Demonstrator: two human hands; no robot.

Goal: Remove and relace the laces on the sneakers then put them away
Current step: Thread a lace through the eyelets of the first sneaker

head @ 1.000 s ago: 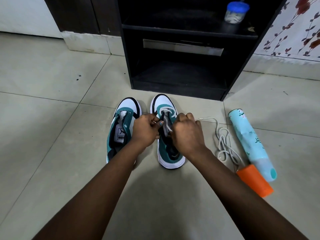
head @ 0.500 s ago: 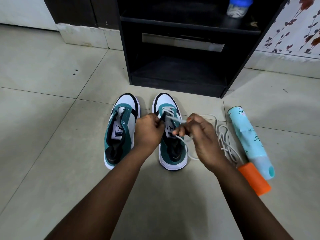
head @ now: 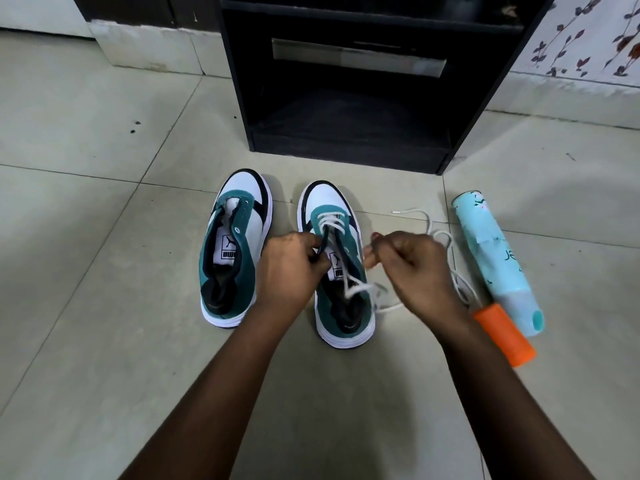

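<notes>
Pale tiled floor, crossed by thin grout lines. At centre, two sneakers side by side, toes toward 12 o'clock. At 12, a black cabinet standing on the tiles. At 3, a loose white lace in coils, then a teal umbrella with orange handle, lying flat.

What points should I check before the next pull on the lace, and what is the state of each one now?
1. Left hand holds the right sneaker at its collar: ok.
2. Right hand pinches the lace: ok.
3. Lace crossed through the front eyelets: ok.
4. Lace through the upper eyelets: not ok.
5. Lace free of knots: cannot tell.
6. Left sneaker laced: not ok; a spare lace lies beside the umbrella.
</notes>
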